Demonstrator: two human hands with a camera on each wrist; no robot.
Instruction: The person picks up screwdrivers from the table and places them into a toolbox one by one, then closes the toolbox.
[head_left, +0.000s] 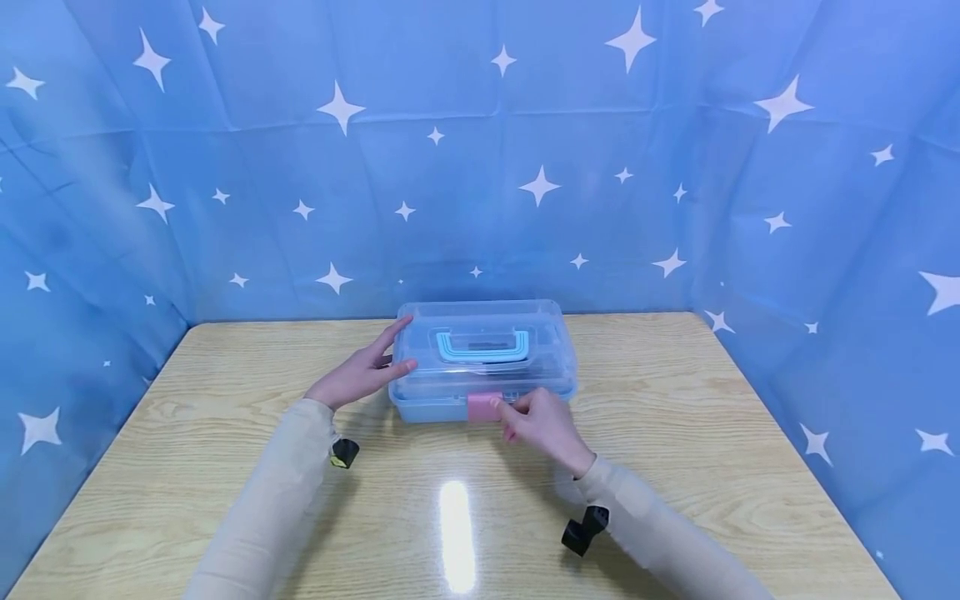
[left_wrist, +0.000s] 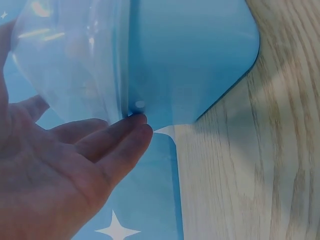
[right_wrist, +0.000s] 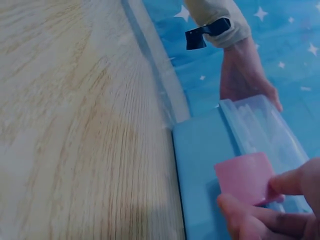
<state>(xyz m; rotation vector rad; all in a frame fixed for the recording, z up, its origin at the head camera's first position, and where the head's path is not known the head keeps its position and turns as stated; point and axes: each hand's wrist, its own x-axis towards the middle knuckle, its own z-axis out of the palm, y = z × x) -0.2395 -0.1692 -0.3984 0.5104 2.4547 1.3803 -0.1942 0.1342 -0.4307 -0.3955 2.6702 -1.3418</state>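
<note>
A storage box [head_left: 420,410] with a light blue base stands at the back of the table. Its clear lid [head_left: 487,379] is down over the base and carries a blue handle [head_left: 483,354]. On the front side sits a pink latch [head_left: 482,407]. My right hand [head_left: 546,423] holds this latch between thumb and fingers, the thumb at its edge in the right wrist view. My left hand [head_left: 358,377] rests against the box's left end with fingers spread and fairly straight; in the left wrist view the fingertips [left_wrist: 142,127] touch just below the lid's rim.
The wooden table [head_left: 300,517] reaches out on both sides of the box and in front of it. Behind and beside it hangs a blue curtain [head_left: 450,192] with white stars. Dark wrist cameras, such as the right one [head_left: 585,531], hang below both sleeves.
</note>
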